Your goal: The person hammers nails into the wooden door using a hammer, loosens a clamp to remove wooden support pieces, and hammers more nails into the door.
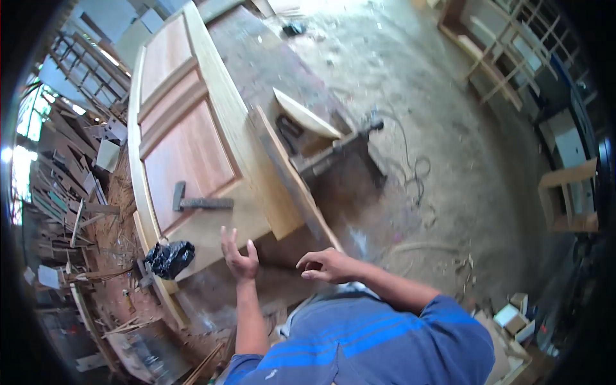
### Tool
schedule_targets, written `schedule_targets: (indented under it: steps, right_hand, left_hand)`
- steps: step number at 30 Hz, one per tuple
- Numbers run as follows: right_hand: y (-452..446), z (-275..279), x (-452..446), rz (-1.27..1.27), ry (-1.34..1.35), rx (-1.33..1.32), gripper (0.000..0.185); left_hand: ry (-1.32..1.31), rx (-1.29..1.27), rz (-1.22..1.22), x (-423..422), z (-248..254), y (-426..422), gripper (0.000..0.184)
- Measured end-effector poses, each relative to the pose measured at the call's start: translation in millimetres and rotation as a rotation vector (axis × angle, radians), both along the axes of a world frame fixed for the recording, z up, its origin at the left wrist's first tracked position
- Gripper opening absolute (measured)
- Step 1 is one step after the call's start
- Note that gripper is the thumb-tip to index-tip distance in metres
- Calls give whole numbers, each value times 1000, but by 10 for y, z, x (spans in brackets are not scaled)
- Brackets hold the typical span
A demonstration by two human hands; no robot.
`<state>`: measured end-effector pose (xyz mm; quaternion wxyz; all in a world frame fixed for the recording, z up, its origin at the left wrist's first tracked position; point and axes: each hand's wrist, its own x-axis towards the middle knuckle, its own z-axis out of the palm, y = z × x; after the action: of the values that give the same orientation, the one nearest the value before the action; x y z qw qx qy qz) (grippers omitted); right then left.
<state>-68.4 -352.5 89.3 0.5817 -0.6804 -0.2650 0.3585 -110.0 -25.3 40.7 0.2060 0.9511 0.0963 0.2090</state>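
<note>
A wooden panel door lies flat in front of me, with reddish panels inside a paler frame. On its near panel rests a hammer, its head toward the left. My left hand is raised over the door's near end, fingers spread and holding nothing. Off the door's near right corner is my right hand, fingers loosely curled with a gap between thumb and forefinger; I see nothing in it. A crumpled black plastic bag sits at the near left corner of the door, left of my left hand.
Right of the door, a bench vise and a curved pale wood piece are at the workbench edge. A cable trails over the dusty floor. Wood offcuts crowd the left side; wooden frames stand at the right.
</note>
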Motion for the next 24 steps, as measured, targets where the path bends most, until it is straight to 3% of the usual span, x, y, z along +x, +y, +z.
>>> schedule_targets:
  steps: [1,5,8,15,20,22,24]
  right_hand:
    - [-59,87,149,-88,53,-6,36]
    - [-260,-188,671,-400,-138,-84,34]
    - [-402,-33,978,-487,-154,-208,33]
    - [-430,-138,1446,-647,-277,-165,28]
    - [-402,-229,2189,-859,-632,-179,25]
    - [-551,-226,2476,-950,-889,-330,26]
    - [-683,-330,2659,-1038,-844,-497,31]
  left_hand:
    - [-1,-46,-12,146,-92,-56,54]
    - [-16,-61,-157,690,-306,-134,58]
    - [40,31,-136,1000,-273,-288,58]
    - [26,-68,-127,972,-280,-257,57]
    - [-27,-9,-147,957,-441,-176,59]
    - [-9,-27,-144,994,-384,-194,59]
    - [3,-31,-139,972,-383,-210,59]
